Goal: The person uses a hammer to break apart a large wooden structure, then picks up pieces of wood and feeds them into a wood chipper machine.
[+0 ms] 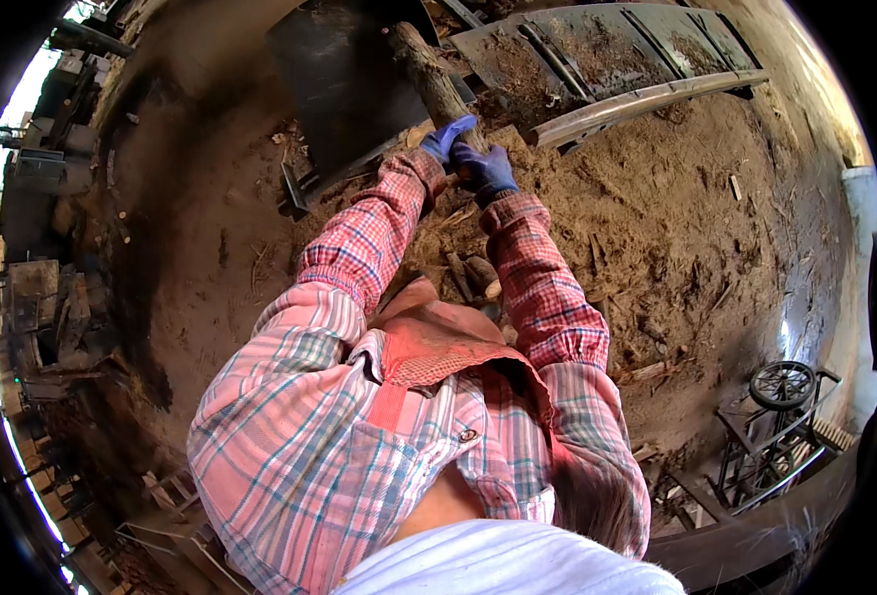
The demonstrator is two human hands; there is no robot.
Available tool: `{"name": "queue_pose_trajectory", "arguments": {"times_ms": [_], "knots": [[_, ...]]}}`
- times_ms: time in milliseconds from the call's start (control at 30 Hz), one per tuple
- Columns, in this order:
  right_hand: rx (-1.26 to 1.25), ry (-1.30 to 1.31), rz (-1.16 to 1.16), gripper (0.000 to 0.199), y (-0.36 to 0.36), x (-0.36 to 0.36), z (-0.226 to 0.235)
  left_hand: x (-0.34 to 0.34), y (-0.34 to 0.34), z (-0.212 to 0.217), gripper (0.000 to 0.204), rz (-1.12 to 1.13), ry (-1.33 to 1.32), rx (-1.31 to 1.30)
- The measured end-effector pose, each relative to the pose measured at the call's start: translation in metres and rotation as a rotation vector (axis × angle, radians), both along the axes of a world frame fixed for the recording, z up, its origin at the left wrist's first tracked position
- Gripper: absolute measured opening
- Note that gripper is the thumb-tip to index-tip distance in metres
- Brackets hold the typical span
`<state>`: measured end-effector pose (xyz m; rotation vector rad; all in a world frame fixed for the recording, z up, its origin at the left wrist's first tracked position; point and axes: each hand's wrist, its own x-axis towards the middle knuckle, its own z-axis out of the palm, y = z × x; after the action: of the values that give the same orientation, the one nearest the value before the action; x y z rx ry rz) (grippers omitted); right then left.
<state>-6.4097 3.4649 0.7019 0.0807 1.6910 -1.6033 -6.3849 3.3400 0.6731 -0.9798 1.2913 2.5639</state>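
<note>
Gloved fingers [458,129] of the left hand [446,139] curl around the near end of a rough log [428,74], and the right hand [485,169], also in a blue glove, wraps the same end just beside it, so both hands have the log clamped with no gap showing. From that grip the log slants up and away toward the top of the picture, its far end resting by a dark metal plate [344,79]. To the right of the log lies a grey machine bed [597,55] strewn with wood chips, with a long pale rail [656,99] along its near edge. Below the log and the hands, sawdust [656,228] covers the ground, with short wood offcuts [473,278] between the forearms. Far from the log, at lower right, stands a small wheeled cart [780,397]. Both arms wear pink plaid sleeves [369,238].
</note>
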Motion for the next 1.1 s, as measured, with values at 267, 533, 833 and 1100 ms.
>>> {"name": "queue_pose_trajectory", "arguments": {"times_ms": [267,533,833,1100], "knots": [[0.074,0.2,-0.019,0.043,-0.031,-0.093,-0.099,-0.087,-0.025,-0.045,0.043,0.038,0.224,-0.358],[0.096,0.28,0.041,0.048,-0.014,-0.105,-0.041,-0.115,-0.013,-0.047,0.071,0.038,-0.107,-0.45],[0.431,1.216,0.868,0.032,-0.06,-0.154,-0.058,-0.11,-0.074,0.013,0.055,-0.084,0.066,-0.39],[-0.079,1.062,0.71,0.044,-0.093,-0.118,-0.053,-0.106,-0.074,-0.043,0.085,-0.166,-0.442,-0.833]]}}
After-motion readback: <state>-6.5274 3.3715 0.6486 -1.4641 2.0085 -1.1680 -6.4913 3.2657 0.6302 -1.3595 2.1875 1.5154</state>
